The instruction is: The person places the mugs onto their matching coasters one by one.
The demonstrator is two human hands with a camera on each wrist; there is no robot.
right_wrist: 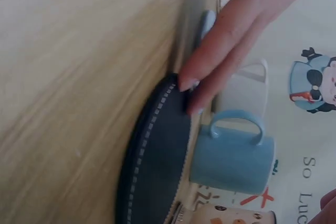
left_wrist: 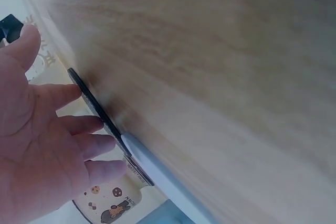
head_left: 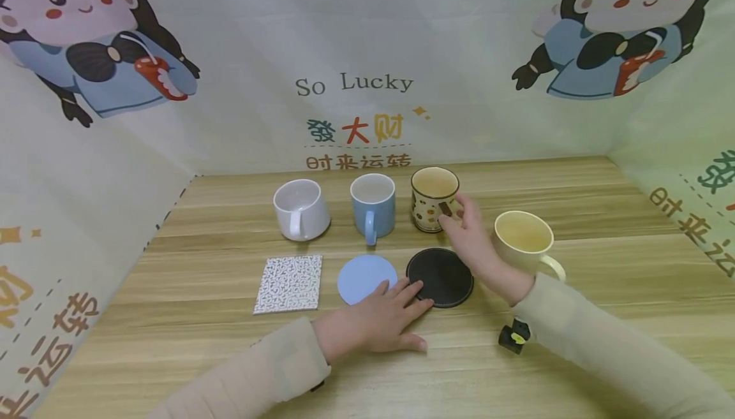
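Observation:
My left hand [head_left: 381, 320] lies palm down with spread, straight fingers, its fingertips over the near edges of the round blue coaster [head_left: 362, 272] and round black coaster [head_left: 441, 279]. In the right wrist view, two of its fingers touch the edge of the black coaster [right_wrist: 163, 150]. My right hand [head_left: 473, 240] is at the cream mug with brown patterns [head_left: 427, 212], thumb and fingers on either side of its dark handle. That mug stands upright on the table behind the black coaster. Only fingertips of the right hand [right_wrist: 329, 208] show in its wrist view.
A white mug [head_left: 301, 212] and a blue mug [head_left: 376, 205] stand left of the patterned mug. A plain cream mug [head_left: 519, 234] stands right, partly behind the right wrist. A square speckled coaster [head_left: 289, 284] lies left on the wooden table [head_left: 172, 330]. Printed cloth walls surround the table.

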